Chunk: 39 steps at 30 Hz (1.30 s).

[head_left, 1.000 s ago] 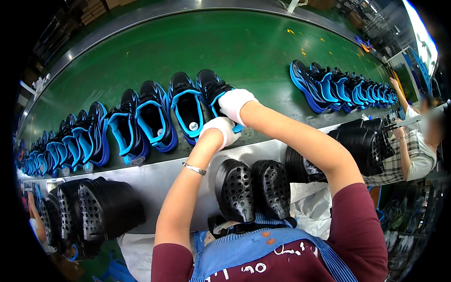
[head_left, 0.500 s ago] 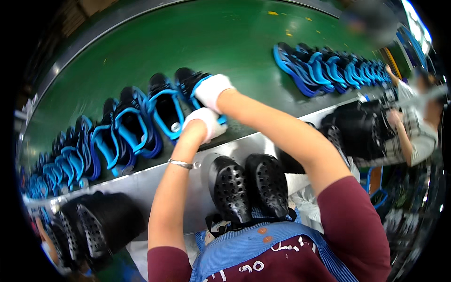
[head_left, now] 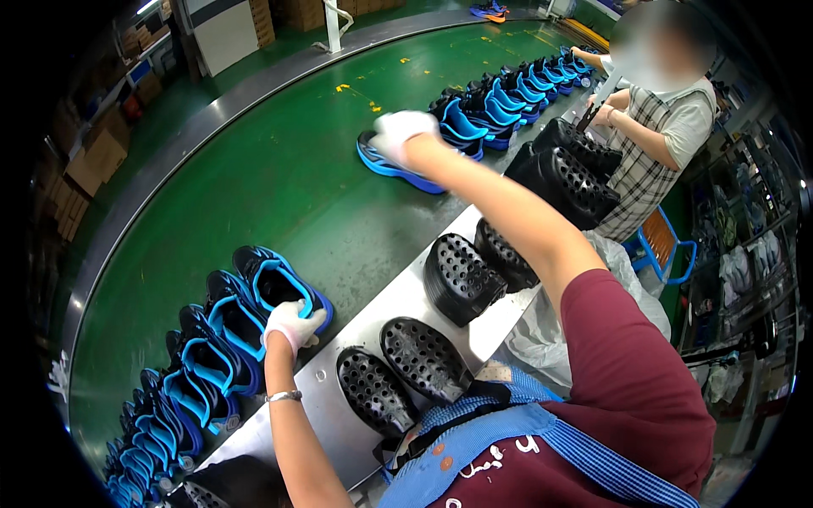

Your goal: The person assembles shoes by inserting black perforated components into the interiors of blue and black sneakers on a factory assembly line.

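Note:
My left hand (head_left: 292, 327), in a white glove, is closed at the heel of a black and blue sneaker (head_left: 282, 281), the nearest one of the left row. Its thumb lies over the heel collar, by the opening. My right hand (head_left: 406, 135), gloved too, reaches far out over another black and blue sneaker (head_left: 398, 171) at the near end of the right row. Motion smears its fingers, so their grip on that shoe cannot be made out. Both sneakers stand on the green work surface (head_left: 254, 161).
A metal ledge (head_left: 339, 436) runs before me, with black foot-shaped blocks full of holes (head_left: 423, 360) by my apron. More sneakers (head_left: 152, 436) line up at lower left. On the right a person in a checked apron (head_left: 652, 127) works beside a blue-framed chair (head_left: 665, 245).
My view has turned to the right. Both hands were together at the left row's end sneakers; my right hand has moved away to the right row, while the left stays at the left row.

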Each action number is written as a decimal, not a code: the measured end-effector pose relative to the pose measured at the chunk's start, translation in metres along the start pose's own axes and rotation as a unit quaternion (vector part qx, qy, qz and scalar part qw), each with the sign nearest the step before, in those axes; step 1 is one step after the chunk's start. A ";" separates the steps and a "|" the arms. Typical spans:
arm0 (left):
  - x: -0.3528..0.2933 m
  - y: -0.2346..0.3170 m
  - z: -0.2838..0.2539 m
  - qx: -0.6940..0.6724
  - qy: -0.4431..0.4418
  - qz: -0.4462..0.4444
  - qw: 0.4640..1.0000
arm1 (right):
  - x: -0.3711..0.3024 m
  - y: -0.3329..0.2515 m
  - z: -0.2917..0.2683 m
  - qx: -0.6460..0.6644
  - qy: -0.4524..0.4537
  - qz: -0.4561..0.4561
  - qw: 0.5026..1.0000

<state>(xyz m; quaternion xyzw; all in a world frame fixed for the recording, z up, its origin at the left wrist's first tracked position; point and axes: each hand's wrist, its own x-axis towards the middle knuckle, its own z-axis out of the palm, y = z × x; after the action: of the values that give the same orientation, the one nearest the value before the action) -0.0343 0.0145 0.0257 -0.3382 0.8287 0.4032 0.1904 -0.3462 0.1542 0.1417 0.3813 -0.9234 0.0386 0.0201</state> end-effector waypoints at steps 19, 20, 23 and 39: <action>-0.006 -0.019 -0.011 -0.020 0.004 -0.018 1.000 | 0.046 0.052 0.086 0.000 -0.173 0.091 0.981; -0.007 -0.022 -0.011 -0.022 0.006 -0.018 1.000 | 0.044 0.038 0.085 0.016 -0.178 0.068 0.981; -0.012 -0.016 -0.013 -0.012 0.019 0.008 1.000 | 0.038 0.005 0.085 0.039 -0.178 0.003 0.983; -0.018 -0.054 0.016 -0.031 0.196 0.082 0.977 | -0.213 -0.115 0.004 0.146 -0.173 -0.450 0.864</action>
<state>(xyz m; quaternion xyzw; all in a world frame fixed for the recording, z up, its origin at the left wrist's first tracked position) 0.0175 0.0111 -0.0023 -0.3468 0.8621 0.3689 -0.0199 -0.1147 0.2224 0.1302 0.7542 -0.6243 0.0931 -0.1812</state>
